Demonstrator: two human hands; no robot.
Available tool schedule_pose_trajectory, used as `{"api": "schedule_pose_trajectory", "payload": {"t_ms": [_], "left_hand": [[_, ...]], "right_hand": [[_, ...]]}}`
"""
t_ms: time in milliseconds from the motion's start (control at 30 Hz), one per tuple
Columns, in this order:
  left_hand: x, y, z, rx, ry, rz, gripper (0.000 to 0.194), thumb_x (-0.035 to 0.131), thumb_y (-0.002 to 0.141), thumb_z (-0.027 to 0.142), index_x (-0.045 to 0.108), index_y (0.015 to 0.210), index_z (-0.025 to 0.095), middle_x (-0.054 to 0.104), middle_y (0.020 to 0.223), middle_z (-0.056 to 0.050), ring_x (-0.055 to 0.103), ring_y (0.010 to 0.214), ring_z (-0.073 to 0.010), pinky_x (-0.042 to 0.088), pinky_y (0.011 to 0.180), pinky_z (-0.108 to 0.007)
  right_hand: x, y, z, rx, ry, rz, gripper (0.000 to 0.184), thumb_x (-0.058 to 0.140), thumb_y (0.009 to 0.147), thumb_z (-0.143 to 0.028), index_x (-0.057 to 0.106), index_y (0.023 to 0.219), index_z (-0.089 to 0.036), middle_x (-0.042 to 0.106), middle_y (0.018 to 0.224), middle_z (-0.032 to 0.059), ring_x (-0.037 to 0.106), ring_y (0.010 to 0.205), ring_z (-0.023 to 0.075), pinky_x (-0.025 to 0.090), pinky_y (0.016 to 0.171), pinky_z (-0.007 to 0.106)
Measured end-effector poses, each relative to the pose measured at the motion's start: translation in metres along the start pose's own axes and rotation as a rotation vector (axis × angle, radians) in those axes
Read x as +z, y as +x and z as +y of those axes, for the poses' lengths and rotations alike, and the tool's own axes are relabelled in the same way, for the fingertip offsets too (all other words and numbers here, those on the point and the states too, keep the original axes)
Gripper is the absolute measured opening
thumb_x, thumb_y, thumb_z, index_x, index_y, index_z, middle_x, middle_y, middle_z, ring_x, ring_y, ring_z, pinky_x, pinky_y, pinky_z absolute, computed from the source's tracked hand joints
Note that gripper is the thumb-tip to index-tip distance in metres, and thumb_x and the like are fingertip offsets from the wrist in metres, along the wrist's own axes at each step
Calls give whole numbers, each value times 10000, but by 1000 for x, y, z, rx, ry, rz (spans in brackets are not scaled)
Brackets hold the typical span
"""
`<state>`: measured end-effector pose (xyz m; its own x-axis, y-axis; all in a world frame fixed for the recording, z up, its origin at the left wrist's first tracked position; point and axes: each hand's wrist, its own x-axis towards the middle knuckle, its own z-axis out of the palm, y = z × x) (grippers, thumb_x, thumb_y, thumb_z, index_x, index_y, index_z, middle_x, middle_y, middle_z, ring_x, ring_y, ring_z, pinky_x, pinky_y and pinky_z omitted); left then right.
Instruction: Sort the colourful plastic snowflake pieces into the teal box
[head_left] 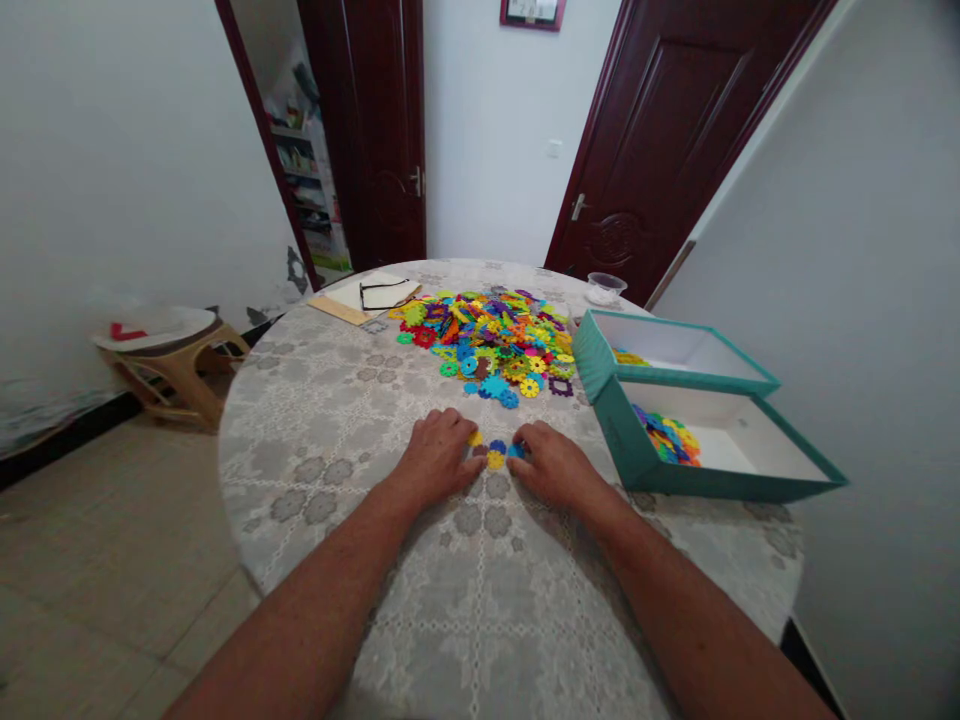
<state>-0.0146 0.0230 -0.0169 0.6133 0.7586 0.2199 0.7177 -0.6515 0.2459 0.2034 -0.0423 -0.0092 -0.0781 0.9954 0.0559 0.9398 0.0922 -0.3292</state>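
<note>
My left hand (pixel 439 452) rests on the tablecloth, thumb and fingers closed around the edge of small flat plastic pieces, a yellow piece (pixel 475 438) and a brown piece (pixel 481 452). Opposite it, my right hand (pixel 553 465) pinches a blue disc (pixel 516 451) between thumb and fingers. Between the two hands lie a dark blue disc (pixel 497 446) and a yellow disc (pixel 496 461), which meet each other. Whether these pieces are joined to those in my hands is too small to tell. My fingers partly cover the outer pieces.
Beyond my hands a heap of colourful notched plastic discs (pixel 495 335) spreads over the round table (pixel 300 420). At right stand a green box (pixel 705 485) with more pieces and its joined second tray (pixel 690 350). Glasses (pixel 384 295) lie on papers (pixel 341 307); a clear bowl (pixel 606 287) sits behind.
</note>
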Motion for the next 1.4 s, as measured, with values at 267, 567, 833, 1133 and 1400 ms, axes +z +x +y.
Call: {"api": "schedule_pose_trajectory", "payload": {"t_ms": [267, 567, 833, 1133, 1400], "left_hand": [[3, 1, 4, -35, 25, 16, 350, 641, 949, 492, 699, 1160, 219, 650, 1149, -111, 566, 1116, -309, 432, 916, -419], [5, 1, 2, -30, -10, 15, 328, 610, 969, 480, 696, 1147, 218, 646, 1159, -117, 563, 1114, -306, 426, 920, -422], [4, 3, 0, -79, -64, -15, 315, 708, 907, 477, 714, 1103, 231, 663, 1147, -102, 573, 1120, -309, 431, 919, -418], [3, 2, 2, -69, -64, -10, 283, 618, 975, 483, 744, 1082, 253, 680, 1126, -100, 582, 1092, -306, 427, 878, -420], [2, 2, 5, -63, -86, -61, 192, 641, 947, 354, 745, 1083, 268, 698, 1127, -80, 590, 1117, -295, 431, 904, -410]], "right_hand": [[-9, 2, 1, 4, 234, -31, 75, 673, 843, -167, 619, 884, -198, 663, 859, 0, 589, 820, 167, 369, 718, 262], [3, 4, -13, -81, 336, -49, 242, 692, 875, -184, 730, 1112, -214, 738, 962, 25, 644, 878, 190, 423, 791, 280], [2, 6, -14, -57, 314, -13, 106, 677, 836, -156, 663, 928, -205, 666, 853, -9, 605, 815, 170, 387, 714, 258], [6, 12, -9, 12, 291, -21, 327, 702, 854, -222, 726, 1179, -194, 748, 974, 51, 657, 886, 208, 419, 784, 291], [2, 17, -11, 58, 268, -27, 126, 726, 800, -214, 629, 879, -199, 680, 860, 1, 583, 807, 173, 346, 684, 259]]}}
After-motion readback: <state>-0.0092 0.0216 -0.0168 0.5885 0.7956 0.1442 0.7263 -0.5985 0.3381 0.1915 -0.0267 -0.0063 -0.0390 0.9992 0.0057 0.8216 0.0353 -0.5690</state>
